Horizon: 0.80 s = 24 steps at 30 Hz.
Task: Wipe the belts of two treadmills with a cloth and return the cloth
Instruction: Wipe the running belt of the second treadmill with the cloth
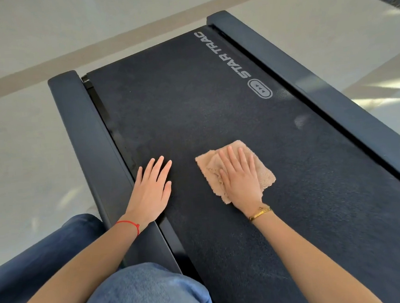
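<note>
A black treadmill belt (191,109) with a grey STAR TRAC logo runs away from me between two dark side rails. A crumpled beige cloth (265,177) lies on the belt's middle. My right hand (240,179) presses flat on top of the cloth, fingers spread. My left hand (152,191) rests flat and empty on the belt beside the left rail (91,145), fingers apart.
The right rail (321,94) borders the belt on the far side. Pale tiled floor (26,141) surrounds the treadmill, with a brown stripe past its end. My knees in blue jeans (143,297) are at the bottom left, beside the left rail.
</note>
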{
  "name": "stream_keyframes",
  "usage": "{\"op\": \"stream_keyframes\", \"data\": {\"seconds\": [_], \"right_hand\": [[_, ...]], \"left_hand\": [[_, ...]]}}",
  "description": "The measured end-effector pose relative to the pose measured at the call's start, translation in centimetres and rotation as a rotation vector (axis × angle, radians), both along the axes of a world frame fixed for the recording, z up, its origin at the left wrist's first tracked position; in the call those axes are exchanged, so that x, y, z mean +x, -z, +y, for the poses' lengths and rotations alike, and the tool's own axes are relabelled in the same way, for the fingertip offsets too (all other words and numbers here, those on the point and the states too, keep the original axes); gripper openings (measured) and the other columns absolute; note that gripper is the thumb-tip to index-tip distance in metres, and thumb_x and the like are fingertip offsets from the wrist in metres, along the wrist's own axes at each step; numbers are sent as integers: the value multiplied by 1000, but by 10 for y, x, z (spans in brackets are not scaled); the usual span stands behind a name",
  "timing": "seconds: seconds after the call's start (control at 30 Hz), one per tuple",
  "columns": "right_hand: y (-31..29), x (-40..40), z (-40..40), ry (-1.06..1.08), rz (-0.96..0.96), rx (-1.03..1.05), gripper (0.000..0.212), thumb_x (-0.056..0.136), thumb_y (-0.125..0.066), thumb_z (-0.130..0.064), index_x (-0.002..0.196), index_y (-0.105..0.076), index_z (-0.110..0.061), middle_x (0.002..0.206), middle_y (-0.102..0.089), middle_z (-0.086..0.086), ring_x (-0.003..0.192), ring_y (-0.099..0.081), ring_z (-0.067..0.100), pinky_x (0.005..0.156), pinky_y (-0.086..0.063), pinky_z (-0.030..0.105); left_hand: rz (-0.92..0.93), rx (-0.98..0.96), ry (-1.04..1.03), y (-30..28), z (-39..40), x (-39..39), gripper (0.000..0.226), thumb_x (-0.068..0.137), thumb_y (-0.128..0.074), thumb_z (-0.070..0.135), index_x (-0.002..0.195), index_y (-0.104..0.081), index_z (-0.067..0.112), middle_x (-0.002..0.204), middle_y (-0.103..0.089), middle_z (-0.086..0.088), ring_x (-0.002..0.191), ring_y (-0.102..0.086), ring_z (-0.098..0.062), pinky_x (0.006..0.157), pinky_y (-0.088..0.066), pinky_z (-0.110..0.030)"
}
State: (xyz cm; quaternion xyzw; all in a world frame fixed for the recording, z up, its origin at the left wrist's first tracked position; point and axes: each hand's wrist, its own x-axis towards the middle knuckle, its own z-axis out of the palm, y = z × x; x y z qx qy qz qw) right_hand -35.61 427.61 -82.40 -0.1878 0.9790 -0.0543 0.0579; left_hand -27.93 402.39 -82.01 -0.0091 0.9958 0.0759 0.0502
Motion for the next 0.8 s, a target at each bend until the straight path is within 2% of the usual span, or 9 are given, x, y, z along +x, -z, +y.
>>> {"op": "stream_keyframes", "data": {"seconds": [0.13, 0.23, 0.37, 0.6, 0.8], "right_hand": [[-5, 39, -11, -158, -25, -48, 53, 107, -20, -38, 157, -16, -21, 165, -9, 2, 152, 0, 31, 124, -1, 48], [-5, 62, -7, -215, -45, -60, 55, 106, -20, -44, 158, -13, -24, 165, -4, 0, 152, 5, 27, 124, 1, 47], [-4, 79, 6, -173, -51, -94, 62, 103, -15, -54, 158, -12, -25, 165, -2, -4, 153, 7, 22, 125, 2, 44], [1, 87, 8, -113, -51, -133, 65, 103, -24, -56, 158, -8, -27, 165, 2, -6, 152, 11, 19, 124, 6, 41], [0, 87, -2, -95, 13, -105, 58, 104, -29, -47, 156, -24, -22, 164, -15, 0, 152, -8, 28, 124, -10, 49]], "left_hand": [[-8, 3, 17, 0, 0, 6, 57, 105, -34, 31, 158, -17, 18, 165, -16, -5, 153, -11, -26, 124, -13, -47], [-22, 10, 27, -2, -2, 10, 57, 105, -34, 32, 158, -17, 19, 165, -14, -5, 153, -10, -26, 124, -13, -47], [-46, 20, 33, -5, -3, 16, 57, 106, -32, 34, 158, -14, 21, 166, -11, -3, 154, -7, -24, 124, -12, -46], [-73, -9, 84, -12, -5, 32, 57, 106, -29, 36, 159, -13, 22, 166, -10, -2, 154, -6, -23, 124, -5, -43], [-98, -25, 147, -16, -10, 46, 56, 107, -27, 37, 159, -10, 23, 166, -8, -1, 154, -5, -20, 125, -2, -41]]}}
